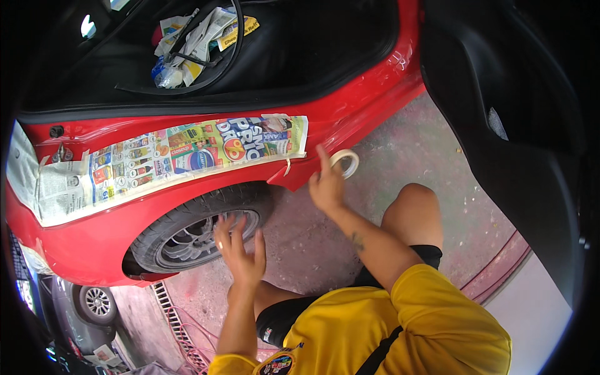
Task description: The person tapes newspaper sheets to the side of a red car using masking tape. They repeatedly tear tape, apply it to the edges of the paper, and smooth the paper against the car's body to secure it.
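Note:
My right hand (327, 183) holds a roll of pale masking tape (345, 162) up against the red car body (350, 106), just right of a colourful newspaper sheet (187, 153) stuck along the panel above the wheel arch. A short strip of tape hangs at the paper's right end. My left hand (240, 250) hovers open in front of the black tyre and alloy wheel (194, 240), fingers spread, holding nothing.
The open car door (519, 125) with black trim stands to the right. Papers and a tool lie inside the car (194, 37). A floor drain grate (175, 319) runs below the wheel. Another car's wheel (97, 302) shows at lower left. My knee (415, 209) is bent near the sill.

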`<state>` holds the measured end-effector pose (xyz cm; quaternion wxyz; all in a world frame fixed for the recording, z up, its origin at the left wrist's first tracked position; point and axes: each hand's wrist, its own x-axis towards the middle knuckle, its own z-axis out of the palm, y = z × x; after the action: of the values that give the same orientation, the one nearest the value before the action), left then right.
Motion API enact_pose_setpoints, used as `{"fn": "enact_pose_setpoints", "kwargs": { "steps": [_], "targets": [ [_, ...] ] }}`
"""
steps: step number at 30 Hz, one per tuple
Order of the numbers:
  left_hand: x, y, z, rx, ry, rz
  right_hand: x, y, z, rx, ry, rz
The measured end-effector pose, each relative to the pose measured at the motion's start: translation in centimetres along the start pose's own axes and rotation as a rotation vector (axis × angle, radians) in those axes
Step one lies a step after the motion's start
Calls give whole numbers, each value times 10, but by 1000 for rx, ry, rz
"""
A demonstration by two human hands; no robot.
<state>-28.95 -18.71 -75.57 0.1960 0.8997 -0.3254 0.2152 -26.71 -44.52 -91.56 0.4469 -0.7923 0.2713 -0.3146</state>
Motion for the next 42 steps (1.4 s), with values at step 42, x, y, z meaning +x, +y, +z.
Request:
{"fn": "enact_pose_setpoints", "kwargs": {
  "steps": [42],
  "targets": [
    [-192,-28,21,-247,-374,-499,82,71,-54,-806,-492,-137]
  ]
}}
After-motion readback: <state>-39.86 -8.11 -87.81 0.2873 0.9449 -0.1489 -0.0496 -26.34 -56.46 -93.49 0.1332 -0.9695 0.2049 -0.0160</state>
